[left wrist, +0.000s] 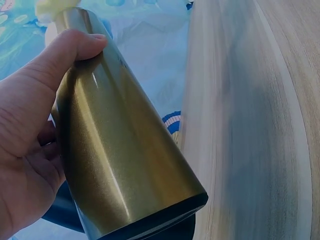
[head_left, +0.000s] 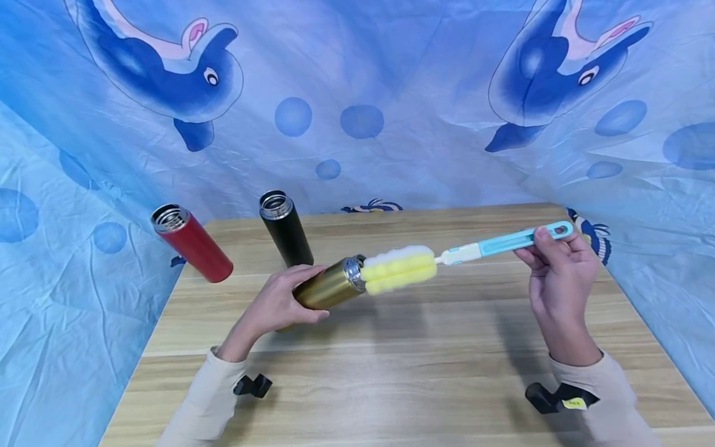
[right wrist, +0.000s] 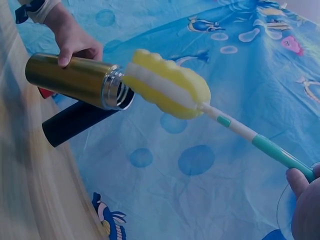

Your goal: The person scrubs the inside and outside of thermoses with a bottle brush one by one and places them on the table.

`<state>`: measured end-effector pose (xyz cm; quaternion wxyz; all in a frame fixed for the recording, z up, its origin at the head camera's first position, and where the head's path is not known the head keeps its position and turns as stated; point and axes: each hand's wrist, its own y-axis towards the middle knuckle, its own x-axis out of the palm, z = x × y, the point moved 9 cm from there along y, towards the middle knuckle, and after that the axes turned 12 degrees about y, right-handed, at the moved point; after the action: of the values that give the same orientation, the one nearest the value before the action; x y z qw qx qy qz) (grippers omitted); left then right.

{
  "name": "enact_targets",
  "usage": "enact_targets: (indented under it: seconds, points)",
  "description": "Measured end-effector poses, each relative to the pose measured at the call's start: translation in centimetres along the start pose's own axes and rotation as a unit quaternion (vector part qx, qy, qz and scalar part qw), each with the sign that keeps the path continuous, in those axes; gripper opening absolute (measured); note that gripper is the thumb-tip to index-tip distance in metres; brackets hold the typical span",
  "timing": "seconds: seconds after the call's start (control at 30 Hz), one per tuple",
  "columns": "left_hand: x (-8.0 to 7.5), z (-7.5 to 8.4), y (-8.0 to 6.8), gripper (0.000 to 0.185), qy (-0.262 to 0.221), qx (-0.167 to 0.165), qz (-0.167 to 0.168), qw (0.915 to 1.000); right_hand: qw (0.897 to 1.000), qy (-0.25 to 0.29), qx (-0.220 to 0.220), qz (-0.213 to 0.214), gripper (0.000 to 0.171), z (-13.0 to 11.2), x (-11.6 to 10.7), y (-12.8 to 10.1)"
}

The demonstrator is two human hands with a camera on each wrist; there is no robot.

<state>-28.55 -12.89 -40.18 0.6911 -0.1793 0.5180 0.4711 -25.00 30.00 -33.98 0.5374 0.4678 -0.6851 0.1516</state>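
Observation:
My left hand (head_left: 287, 299) grips a gold vacuum flask (left wrist: 117, 135) round its body, tilted with the open steel mouth toward the right. Thumb and fingers wrap its sides in the left wrist view. My right hand (head_left: 564, 279) pinches the turquoise handle end of a bottle brush (head_left: 508, 241). The brush's yellow and white sponge head (right wrist: 167, 85) has its tip right at the flask's mouth, nearly all of the sponge outside. In the right wrist view, the right hand's thumb shows at the handle's end.
An open black flask (head_left: 287, 233) stands upright behind the gold one. Farther left is an open red flask (head_left: 195, 245), also upright. They share a wood-grain table (head_left: 380, 385). A blue cloth (head_left: 424, 161) with dolphin prints hangs behind and along the sides.

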Motion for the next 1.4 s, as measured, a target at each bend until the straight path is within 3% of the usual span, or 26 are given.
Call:
enact_targets:
  seconds: [0.17,0.47,0.73,1.4]
  points:
    - [-0.1,-0.1,0.1,0.078,0.011,-0.004,-0.006,0.9999,1.000,0.012,-0.008,-0.014,0.010,-0.5,0.4,-0.4]
    - [-0.1,0.2,0.4,0.079,0.034,0.005,-0.003,0.9994,0.998,-0.014,0.011,-0.054,0.008,1.5,0.8,-1.4]
    - [-0.2,0.6,0.3,0.080,0.053,0.016,0.004,0.9985,0.997,0.014,0.008,-0.070,0.012,2.1,1.3,-1.7]
    - [0.2,1.0,0.0,0.078,0.040,0.025,-0.001,0.9989,0.996,0.013,-0.022,-0.091,0.011,2.4,2.5,-1.7]
